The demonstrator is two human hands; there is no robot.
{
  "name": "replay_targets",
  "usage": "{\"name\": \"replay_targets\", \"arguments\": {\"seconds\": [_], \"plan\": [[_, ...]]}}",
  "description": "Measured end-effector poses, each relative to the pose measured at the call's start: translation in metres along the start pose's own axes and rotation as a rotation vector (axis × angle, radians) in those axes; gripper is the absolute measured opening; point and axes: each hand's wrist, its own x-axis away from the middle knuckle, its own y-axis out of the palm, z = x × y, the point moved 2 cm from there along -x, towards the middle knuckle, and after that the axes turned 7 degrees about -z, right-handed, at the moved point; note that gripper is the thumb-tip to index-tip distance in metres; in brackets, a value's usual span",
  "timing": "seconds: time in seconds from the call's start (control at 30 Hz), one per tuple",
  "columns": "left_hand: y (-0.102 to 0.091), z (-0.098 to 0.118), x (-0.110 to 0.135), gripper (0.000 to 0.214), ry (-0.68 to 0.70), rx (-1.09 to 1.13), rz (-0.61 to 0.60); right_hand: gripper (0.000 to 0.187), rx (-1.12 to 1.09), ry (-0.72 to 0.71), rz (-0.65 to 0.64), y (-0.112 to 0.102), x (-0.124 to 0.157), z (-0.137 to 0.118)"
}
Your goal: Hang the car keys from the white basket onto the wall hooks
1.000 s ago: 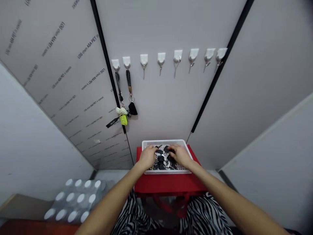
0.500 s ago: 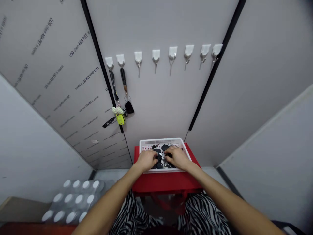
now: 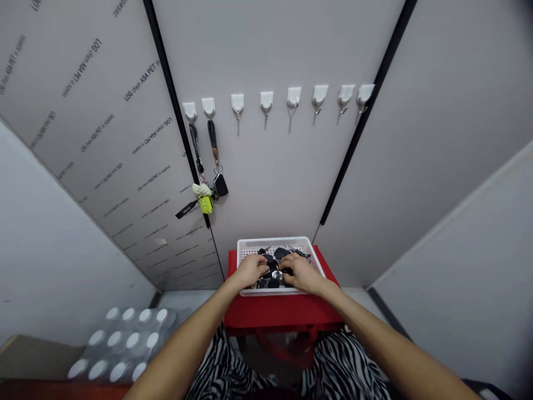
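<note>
A white perforated basket (image 3: pixel 272 243) sits on a small red table (image 3: pixel 283 311) and holds several black key fobs and keys (image 3: pixel 278 254). My left hand (image 3: pixel 250 271) and my right hand (image 3: pixel 300 273) both reach into the basket's near half, fingers curled over the pile and almost touching each other. What the fingers pinch is too small to make out. On the wall above runs a row of white hooks (image 3: pixel 266 101). The two leftmost hooks carry key sets on straps (image 3: pixel 210 178), one with a yellow-green tag.
Black vertical strips (image 3: pixel 358 128) divide the grey wall panels. A shrink-wrapped pack of white-capped bottles (image 3: pixel 120 344) lies on the floor at lower left. My zebra-patterned trousers (image 3: pixel 233 372) show under the table.
Both hands have drawn slightly toward the basket's near edge and closer together. The camera view has shifted a little.
</note>
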Motion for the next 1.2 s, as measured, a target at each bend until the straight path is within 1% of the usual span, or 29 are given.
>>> {"name": "replay_targets", "arguments": {"seconds": [0.07, 0.13, 0.27, 0.37, 0.47, 0.53, 0.63, 0.7, 0.8, 0.87, 0.93, 1.03, 1.1, 1.13, 1.2], "plan": [[-0.003, 0.000, -0.001, 0.011, -0.005, 0.219, -0.002, 0.026, -0.084, 0.004, 0.055, -0.003, 0.000, -0.002], [-0.008, 0.003, -0.001, 0.009, -0.009, 0.424, 0.009, 0.029, -0.223, 0.016, 0.095, -0.007, 0.000, -0.005], [-0.017, 0.014, 0.005, 0.010, -0.036, 0.720, 0.009, 0.029, -0.561, 0.008, 0.106, -0.013, -0.006, -0.011], [-0.025, 0.023, 0.010, 0.016, -0.022, 0.830, 0.004, 0.023, -0.707, 0.003, 0.147, -0.019, -0.012, -0.013], [-0.035, 0.028, 0.012, 0.019, 0.011, 0.868, 0.021, 0.025, -0.832, 0.045, 0.184, -0.027, -0.016, -0.016], [-0.040, 0.029, 0.012, 0.019, 0.032, 0.927, 0.029, 0.027, -0.904, 0.067, 0.138, -0.031, -0.017, -0.020], [-0.045, 0.029, 0.011, 0.021, 0.085, 1.064, 0.015, 0.028, -1.003, 0.013, 0.032, -0.031, -0.019, -0.029], [-0.046, 0.029, 0.010, 0.020, 0.115, 1.146, 0.013, 0.028, -1.084, -0.014, 0.023, -0.028, -0.020, -0.033], [-0.044, 0.028, 0.010, 0.019, 0.122, 1.247, 0.051, 0.031, -1.203, 0.032, 0.046, -0.023, -0.024, -0.036], [-0.043, 0.027, 0.009, 0.018, 0.116, 1.299, 0.086, 0.032, -1.242, 0.068, 0.069, -0.022, -0.026, -0.037], [-0.042, 0.026, 0.008, 0.016, 0.108, 1.329, 0.104, 0.030, -1.242, 0.084, 0.122, -0.024, -0.029, -0.036], [-0.041, 0.024, 0.007, 0.013, 0.078, 1.326, 0.121, 0.023, -1.204, 0.122, 0.258, -0.031, -0.031, -0.031], [-0.043, 0.023, 0.007, 0.012, 0.060, 1.294, 0.159, 0.018, -1.136, 0.149, 0.333, -0.039, -0.033, -0.026], [-0.045, 0.023, 0.008, 0.012, 0.049, 1.267, 0.178, 0.016, -1.093, 0.157, 0.343, -0.043, -0.033, -0.025], [-0.048, 0.025, 0.009, 0.014, 0.034, 1.157, 0.222, 0.011, -1.008, 0.165, 0.298, -0.051, -0.036, -0.026]]}}
